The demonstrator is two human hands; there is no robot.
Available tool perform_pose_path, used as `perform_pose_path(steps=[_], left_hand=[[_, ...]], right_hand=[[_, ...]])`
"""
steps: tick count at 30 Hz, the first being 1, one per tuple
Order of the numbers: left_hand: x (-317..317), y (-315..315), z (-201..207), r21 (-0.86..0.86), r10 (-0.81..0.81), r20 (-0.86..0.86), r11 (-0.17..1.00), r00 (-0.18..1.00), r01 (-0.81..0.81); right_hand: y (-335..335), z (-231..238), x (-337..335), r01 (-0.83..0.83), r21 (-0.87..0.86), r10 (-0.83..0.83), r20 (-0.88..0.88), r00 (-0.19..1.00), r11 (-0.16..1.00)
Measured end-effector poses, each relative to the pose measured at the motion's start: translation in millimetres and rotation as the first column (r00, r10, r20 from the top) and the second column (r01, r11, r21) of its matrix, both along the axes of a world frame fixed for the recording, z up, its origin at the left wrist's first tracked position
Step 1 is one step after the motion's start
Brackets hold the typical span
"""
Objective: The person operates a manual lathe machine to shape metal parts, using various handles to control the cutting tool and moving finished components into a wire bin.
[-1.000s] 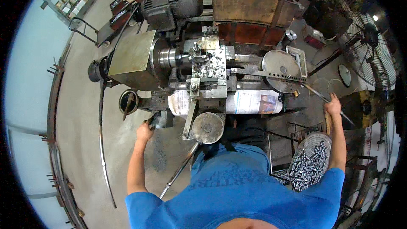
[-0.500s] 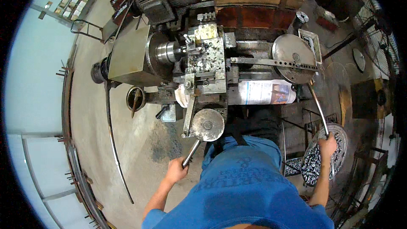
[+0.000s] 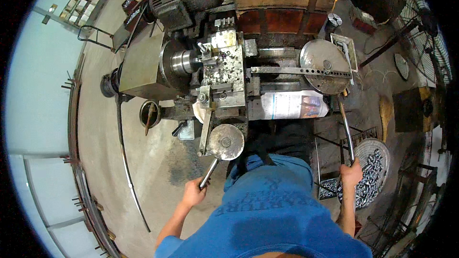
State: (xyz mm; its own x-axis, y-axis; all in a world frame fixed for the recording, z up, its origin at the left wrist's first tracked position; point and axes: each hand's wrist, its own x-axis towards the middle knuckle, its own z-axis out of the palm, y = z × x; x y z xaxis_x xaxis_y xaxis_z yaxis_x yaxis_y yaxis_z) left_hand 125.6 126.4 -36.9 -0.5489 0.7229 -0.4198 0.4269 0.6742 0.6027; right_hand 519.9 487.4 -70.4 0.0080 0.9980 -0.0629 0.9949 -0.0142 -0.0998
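My left hand (image 3: pixel 194 192) is closed round the end of a short metal lever (image 3: pixel 209 173), which runs up to a small round disc (image 3: pixel 226 142) at the front of the lathe. A longer steel lever (image 3: pixel 346 129) is gripped by my right hand (image 3: pixel 351 174); its upper end meets a large round disc (image 3: pixel 318 62) with a perforated flat bar (image 3: pixel 306 70) across it. Between the levers and the chuck (image 3: pixel 183 62) lies the tool slide (image 3: pixel 224 69), speckled with chips. The chuck's finer details are too small to make out.
At the right stands a round basket (image 3: pixel 385 150) full of small metal parts. A printed sheet (image 3: pixel 291 105) covers part of the machine bed. An electric motor (image 3: pixel 186 0) sits behind the headstock (image 3: pixel 146 67). On the left are a long rod (image 3: pixel 129 177) and a pot (image 3: pixel 150 110) with a stick.
My right hand and the long lever have swung left and slightly down. The left lever has shifted only slightly, and the whole view has moved a little.
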Motion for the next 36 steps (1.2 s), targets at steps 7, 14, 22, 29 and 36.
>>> perform_pose_path(steps=[7,14,22,29,36], left_hand=[[1,-2,8,-0.110,-0.015,-0.028,0.994,0.999,0.012],[-13,-10,-10,-0.041,-0.132,0.036,0.990,0.991,0.133],[-108,-6,-51,0.138,0.177,0.603,0.937,0.778,-0.320],[-245,0,-117,-0.377,-0.275,-0.618,0.926,0.737,0.030],[-180,42,-213,0.062,0.498,-0.585,0.814,0.640,-0.577]], right_hand=[[78,8,25,-0.040,-0.017,0.042,0.149,0.988,0.999],[281,-25,41,0.050,0.148,-0.112,0.449,0.886,0.988],[169,-8,-72,-0.200,0.428,0.185,0.077,0.980,0.882],[61,-78,-54,-0.368,0.148,0.397,-0.337,0.854,0.918],[38,-48,-83,-0.332,-0.031,0.282,-0.453,0.845,0.943]])
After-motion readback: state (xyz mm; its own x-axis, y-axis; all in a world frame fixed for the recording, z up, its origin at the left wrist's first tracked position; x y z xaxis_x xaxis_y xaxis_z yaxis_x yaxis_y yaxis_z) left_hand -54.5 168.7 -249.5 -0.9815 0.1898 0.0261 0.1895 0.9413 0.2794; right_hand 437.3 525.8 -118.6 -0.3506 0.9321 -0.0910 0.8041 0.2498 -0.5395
